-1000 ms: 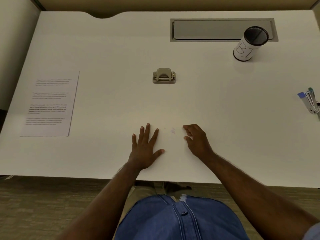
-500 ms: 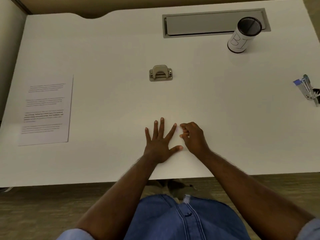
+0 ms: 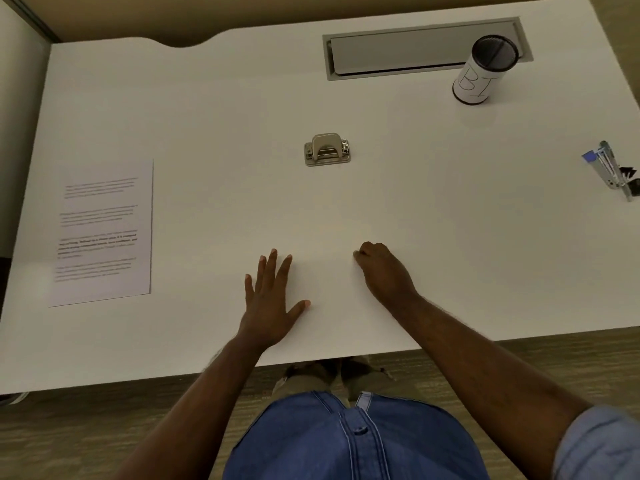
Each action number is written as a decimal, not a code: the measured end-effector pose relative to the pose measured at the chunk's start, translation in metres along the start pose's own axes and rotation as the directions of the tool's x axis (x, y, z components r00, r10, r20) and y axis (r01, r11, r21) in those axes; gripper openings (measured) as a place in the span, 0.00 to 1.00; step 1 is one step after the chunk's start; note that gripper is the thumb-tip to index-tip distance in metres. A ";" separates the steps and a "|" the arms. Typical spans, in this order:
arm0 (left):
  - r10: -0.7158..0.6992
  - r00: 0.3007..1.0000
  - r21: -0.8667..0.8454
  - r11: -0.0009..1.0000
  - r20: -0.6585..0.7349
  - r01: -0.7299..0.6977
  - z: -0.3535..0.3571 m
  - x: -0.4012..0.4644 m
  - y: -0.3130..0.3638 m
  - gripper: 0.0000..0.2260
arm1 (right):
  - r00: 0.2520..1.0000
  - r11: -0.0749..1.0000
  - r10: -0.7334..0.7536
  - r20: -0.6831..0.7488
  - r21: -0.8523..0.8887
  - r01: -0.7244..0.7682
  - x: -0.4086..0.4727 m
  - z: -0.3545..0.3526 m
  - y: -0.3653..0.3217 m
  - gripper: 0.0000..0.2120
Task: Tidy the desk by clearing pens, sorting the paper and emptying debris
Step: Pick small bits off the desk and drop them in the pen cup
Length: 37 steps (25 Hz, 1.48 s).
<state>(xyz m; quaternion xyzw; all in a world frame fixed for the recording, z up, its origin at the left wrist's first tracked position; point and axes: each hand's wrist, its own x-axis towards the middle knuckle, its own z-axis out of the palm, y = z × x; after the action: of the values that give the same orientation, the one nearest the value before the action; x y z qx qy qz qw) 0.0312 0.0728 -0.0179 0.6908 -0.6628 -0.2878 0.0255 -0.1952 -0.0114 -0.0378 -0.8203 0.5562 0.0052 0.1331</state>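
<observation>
My left hand (image 3: 273, 299) lies flat on the white desk (image 3: 450, 220) near its front edge, fingers spread, holding nothing. A hand's width to its right, my right hand (image 3: 384, 271) rests on the desk with its fingers curled and the fingertips pinched together. What they pinch, if anything, is hidden. A printed sheet of paper (image 3: 100, 233) lies flat at the left. A white cylindrical holder (image 3: 478, 74) with a black rim and hand-drawn letters stands at the back right.
A metal hole punch (image 3: 327, 149) sits mid-desk beyond my hands. A blue and silver stapler (image 3: 613, 171) lies at the right edge. A grey cable hatch (image 3: 408, 51) is set into the back of the desk. A wall runs along the left side.
My left hand slid right toward the right hand, then back left. My right fingers closed into a pinch where faint specks lay. Those specks no longer show.
</observation>
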 end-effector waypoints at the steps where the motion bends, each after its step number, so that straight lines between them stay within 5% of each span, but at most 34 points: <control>1: 0.001 1.000 -0.004 1.000 -0.002 -0.001 -0.001 -0.003 -0.004 0.38 | 1.000 0.999 0.007 -0.002 -0.053 -0.007 0.001 -0.002 -0.004 0.11; 6: 0.045 0.999 -0.017 0.999 0.012 -0.045 -0.012 -0.006 -0.013 0.36 | 0.997 0.999 -0.042 -0.060 -0.026 0.040 0.012 -0.010 -0.010 0.17; 7: 0.066 0.998 -0.019 0.998 0.008 -0.065 -0.016 -0.005 -0.013 0.35 | 0.994 0.997 -0.048 -0.096 0.048 0.053 0.015 -0.008 -0.008 0.15; 9: 0.110 0.994 -0.033 0.993 -0.004 -0.110 -0.022 -0.002 -0.013 0.34 | 0.977 0.933 0.164 -0.140 0.342 -0.108 0.018 -0.006 -0.003 0.07; 10: 0.135 0.991 -0.044 0.990 -0.010 -0.136 -0.024 0.000 -0.013 0.32 | 0.933 0.808 0.346 -0.093 0.535 -0.247 0.017 -0.010 -0.001 0.07; 12: 0.193 0.981 -0.056 0.979 -0.027 -0.194 -0.027 0.007 -0.013 0.30 | 0.781 0.341 0.610 0.134 0.845 -0.412 0.011 -0.020 0.004 0.07; 14: 0.243 0.969 -0.068 0.967 -0.034 -0.245 -0.026 0.016 -0.010 0.27 | 0.720 -0.101 0.608 0.335 0.932 -0.348 -0.001 -0.031 0.008 0.07; 16: 0.272 0.962 -0.091 0.958 -0.028 -0.273 -0.024 0.023 -0.004 0.25 | 0.725 -0.340 0.544 0.423 0.901 -0.270 -0.013 -0.043 0.011 0.07; 19: 0.291 0.956 -0.124 0.948 -0.028 -0.292 -0.021 0.033 0.011 0.23 | 0.739 -0.538 0.466 0.486 0.819 -0.200 -0.024 -0.053 0.017 0.05; 25: 0.245 0.970 -0.201 0.949 -0.005 -0.241 -0.007 0.058 0.054 0.25 | 0.748 -0.672 0.430 0.505 0.732 -0.108 -0.018 -0.070 0.035 0.06; 32: 0.075 0.984 0.004 0.997 0.164 -0.077 0.006 0.092 0.083 0.52 | 0.808 -0.689 0.392 0.441 0.722 -0.060 0.023 -0.126 0.099 0.11; 37: 0.027 0.985 0.038 0.999 0.170 -0.034 0.018 0.090 0.082 0.60 | 0.827 -0.710 0.401 0.395 0.704 0.008 0.064 -0.163 0.155 0.06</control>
<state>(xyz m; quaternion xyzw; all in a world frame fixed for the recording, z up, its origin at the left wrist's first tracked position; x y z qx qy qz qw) -0.0544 -0.0146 -0.0314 0.6541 -0.6787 -0.3315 -0.0409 -0.3354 -0.1598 0.0761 -0.0300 0.4439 -0.5488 0.7077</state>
